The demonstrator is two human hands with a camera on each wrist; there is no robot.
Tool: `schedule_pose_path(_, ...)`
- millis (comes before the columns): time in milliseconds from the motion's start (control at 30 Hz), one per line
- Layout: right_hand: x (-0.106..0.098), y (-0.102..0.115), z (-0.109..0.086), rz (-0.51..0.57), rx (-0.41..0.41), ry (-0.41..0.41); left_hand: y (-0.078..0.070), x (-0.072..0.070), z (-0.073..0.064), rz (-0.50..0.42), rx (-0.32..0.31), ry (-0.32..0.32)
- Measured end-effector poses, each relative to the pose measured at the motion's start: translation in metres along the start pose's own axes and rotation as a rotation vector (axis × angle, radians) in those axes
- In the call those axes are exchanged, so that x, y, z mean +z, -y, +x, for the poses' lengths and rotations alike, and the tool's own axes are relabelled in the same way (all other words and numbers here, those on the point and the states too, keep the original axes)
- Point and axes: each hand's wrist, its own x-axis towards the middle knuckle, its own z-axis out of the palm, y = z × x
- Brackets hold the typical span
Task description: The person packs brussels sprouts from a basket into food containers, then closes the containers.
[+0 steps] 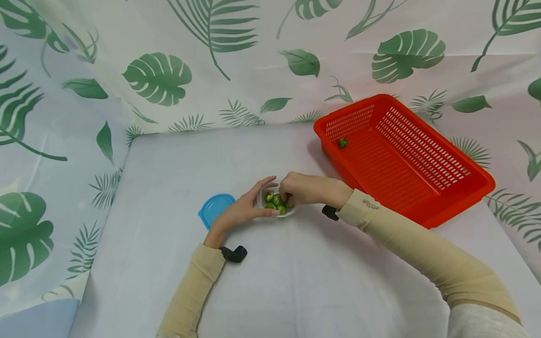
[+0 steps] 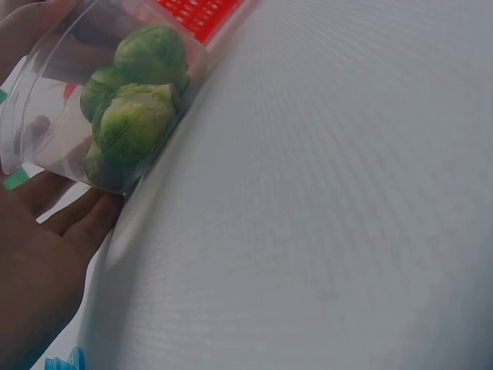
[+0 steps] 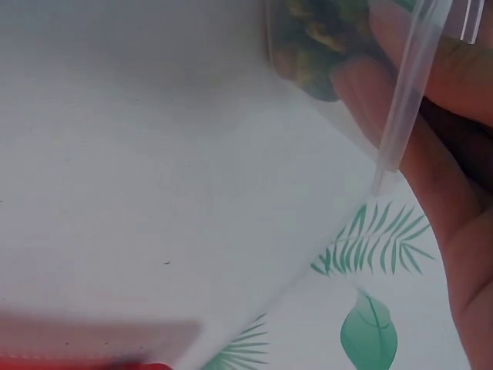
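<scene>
A clear plastic tub (image 2: 48,116) with several Brussels sprouts (image 1: 276,201) stands on the white-covered table. My left hand (image 1: 243,209) holds it from the left, thumb on the near side and fingers round the far side. My right hand (image 1: 310,188) reaches into the tub from the right, fingers bent downward. In the right wrist view, its thumb and finger (image 3: 366,96) pinch at a sprout (image 3: 312,73) inside, partly hidden by the tub's rim. Beside my left wrist lies a blue lid (image 1: 215,209).
A red plastic basket (image 1: 427,211) with slotted walls stands to the right, beyond my right forearm. A single Brussels sprout (image 1: 343,142) lies in its far left corner. Leaf-patterned cloth (image 1: 253,61) hangs behind the table and along its sides.
</scene>
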Motion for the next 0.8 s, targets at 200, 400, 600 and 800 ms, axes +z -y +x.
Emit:
schedule_pose_path(200,0.001,-0.001,-0.001,0.008,-0.022,-0.020,-0.002,0.000,0.000,-0.003,-0.002,0.001)
schedule_pose_path(400,0.003,0.000,-0.003,-0.002,-0.005,-0.013,-0.001,0.001,-0.001,-0.018,-0.005,0.006)
schedule_pose_path(600,0.001,0.002,-0.007,-0.015,0.010,-0.014,-0.001,0.002,-0.001,-0.033,-0.003,0.012)
schedule_pose_path(800,-0.006,0.004,-0.013,-0.020,-0.030,-0.073,-0.001,0.001,0.000,-0.025,-0.003,0.001)
